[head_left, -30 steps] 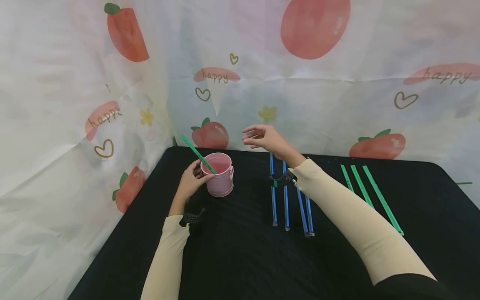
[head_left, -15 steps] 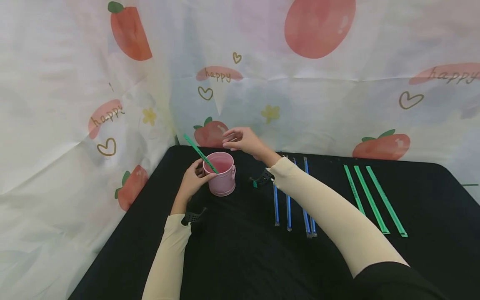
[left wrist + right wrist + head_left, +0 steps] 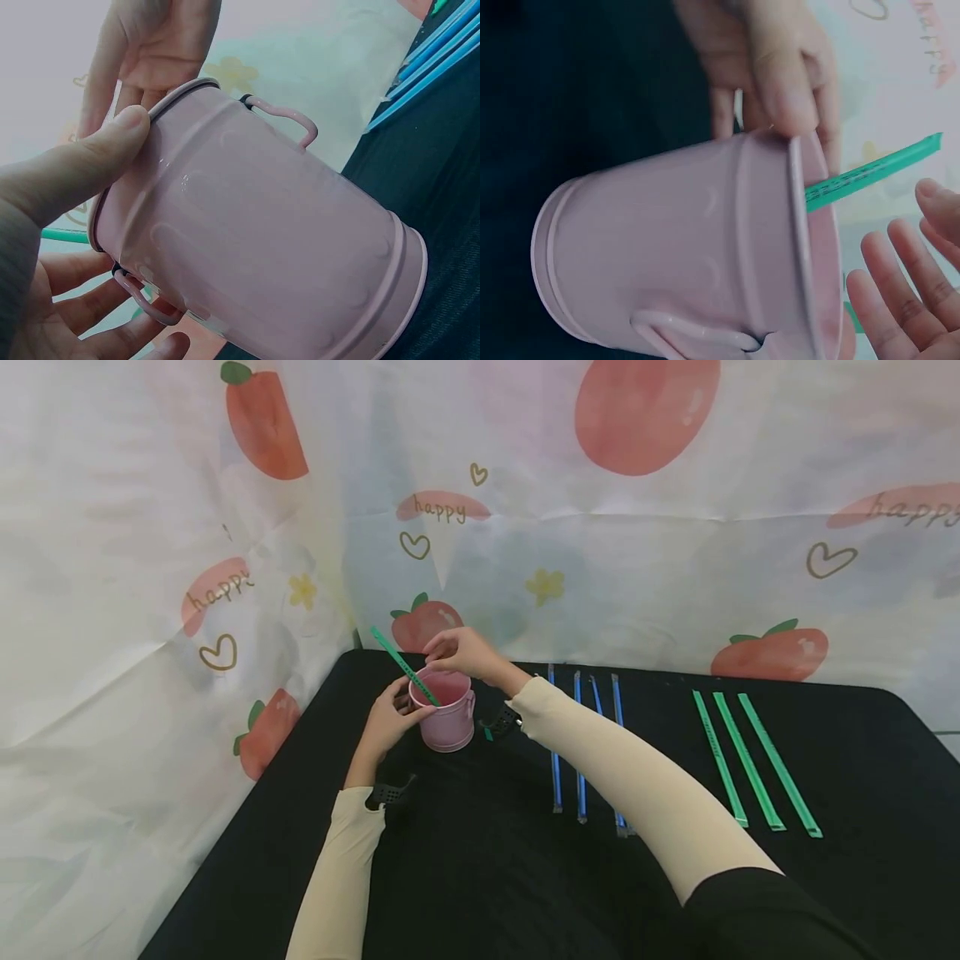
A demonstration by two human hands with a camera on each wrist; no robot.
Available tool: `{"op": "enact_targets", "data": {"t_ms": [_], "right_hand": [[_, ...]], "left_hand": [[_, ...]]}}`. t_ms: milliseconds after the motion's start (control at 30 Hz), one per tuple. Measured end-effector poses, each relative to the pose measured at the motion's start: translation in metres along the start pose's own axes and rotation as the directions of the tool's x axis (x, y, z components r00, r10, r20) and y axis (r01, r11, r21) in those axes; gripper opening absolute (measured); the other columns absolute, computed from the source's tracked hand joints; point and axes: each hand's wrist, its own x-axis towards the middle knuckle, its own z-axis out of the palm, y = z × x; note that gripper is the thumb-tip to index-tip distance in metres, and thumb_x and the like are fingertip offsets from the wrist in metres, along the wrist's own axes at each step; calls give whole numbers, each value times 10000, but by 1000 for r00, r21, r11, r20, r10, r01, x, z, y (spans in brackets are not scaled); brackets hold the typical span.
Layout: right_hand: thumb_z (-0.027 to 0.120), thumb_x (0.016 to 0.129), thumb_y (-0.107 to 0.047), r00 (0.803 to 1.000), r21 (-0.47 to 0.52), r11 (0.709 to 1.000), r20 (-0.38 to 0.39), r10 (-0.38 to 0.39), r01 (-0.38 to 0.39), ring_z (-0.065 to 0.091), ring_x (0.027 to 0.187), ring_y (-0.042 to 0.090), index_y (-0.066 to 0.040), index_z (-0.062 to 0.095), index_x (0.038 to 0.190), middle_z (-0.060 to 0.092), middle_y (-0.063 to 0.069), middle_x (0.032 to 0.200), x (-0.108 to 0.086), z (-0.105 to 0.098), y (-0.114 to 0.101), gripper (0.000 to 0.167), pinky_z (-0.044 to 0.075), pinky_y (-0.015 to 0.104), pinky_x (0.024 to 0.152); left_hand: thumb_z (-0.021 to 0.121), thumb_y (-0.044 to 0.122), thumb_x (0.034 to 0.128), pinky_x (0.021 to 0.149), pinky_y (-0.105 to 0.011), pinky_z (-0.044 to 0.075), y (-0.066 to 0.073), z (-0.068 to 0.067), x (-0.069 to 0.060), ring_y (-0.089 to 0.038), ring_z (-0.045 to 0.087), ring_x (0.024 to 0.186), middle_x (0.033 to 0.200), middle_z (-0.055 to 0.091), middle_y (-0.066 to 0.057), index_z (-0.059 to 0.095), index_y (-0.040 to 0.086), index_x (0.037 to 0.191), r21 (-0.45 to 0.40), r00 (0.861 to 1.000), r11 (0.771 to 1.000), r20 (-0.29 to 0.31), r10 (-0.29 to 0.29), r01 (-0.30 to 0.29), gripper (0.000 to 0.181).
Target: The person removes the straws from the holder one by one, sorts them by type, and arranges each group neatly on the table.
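A small pink bucket (image 3: 450,731) with side handles stands at the back left of the table, and one green wrapped straw (image 3: 403,665) leans out over its left rim. My left hand (image 3: 386,727) holds the bucket by its left side; in the left wrist view the thumb lies over the rim and the other fingers spread behind. Above the bucket's back rim is my right hand (image 3: 468,656), its fingers slightly bent and nothing between them. In the right wrist view its fingers are apart from the straw (image 3: 877,172).
Several blue wrapped straws (image 3: 556,781) lie on the black tablecloth (image 3: 465,877), partly under the right forearm. Three green straws (image 3: 753,768) lie farther right. A white printed curtain (image 3: 637,577) hangs behind and to the left of the table.
My right hand has moved left and slightly down, from over the blue straws to the bucket's back rim. The left hand keeps hold of the bucket.
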Motion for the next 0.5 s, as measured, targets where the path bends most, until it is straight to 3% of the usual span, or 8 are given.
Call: {"op": "enact_targets", "data": {"t_ms": [233,500], "right_hand": [[696,832,-62,999,-141,990,38,-22,28,680,910,240,17,667,1042,709,172,972,7,7,5,226,562,305,830],[705,829,-86,999,-245,970,43,20,-9,686,899,220,1,679,1026,719,141,973,8,22,3,217,566,282,786]], "left_hand": [[659,131,876,1065,-482,399,24,0,-13,-380,413,1324,1446,383,-231,287,3,1450,24,1000,1000,29,-1,0,696],[650,125,882,1088,-476,373,24,-1,-13,-384,381,1344,1468,348,-231,272,-2,1454,2,999,1000,32,6,-6,697]]}}
